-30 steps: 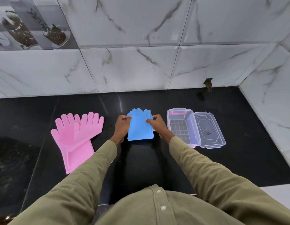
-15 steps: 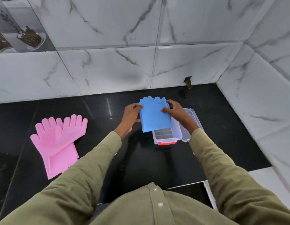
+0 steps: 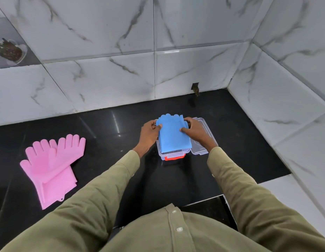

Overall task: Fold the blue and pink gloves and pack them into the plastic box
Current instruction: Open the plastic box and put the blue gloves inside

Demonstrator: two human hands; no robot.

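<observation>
The folded blue gloves (image 3: 173,135) lie over the open clear plastic box (image 3: 173,155), which has a red clasp at its near end. My left hand (image 3: 150,132) grips the gloves' left edge and my right hand (image 3: 194,131) grips their right edge, thumbs on top. The gloves cover most of the box's inside. The pink gloves (image 3: 52,166) lie flat and overlapped on the black counter (image 3: 107,142), far left of the box.
The box's clear lid (image 3: 201,142) lies open to the right of the box, partly under my right wrist. Marble-tiled walls stand behind and to the right. The counter's front edge runs just below the box.
Both hands carried the folded blue gloves from the counter rightward over the box and lowered them onto it. The view swung right, so the pink gloves now sit further left.
</observation>
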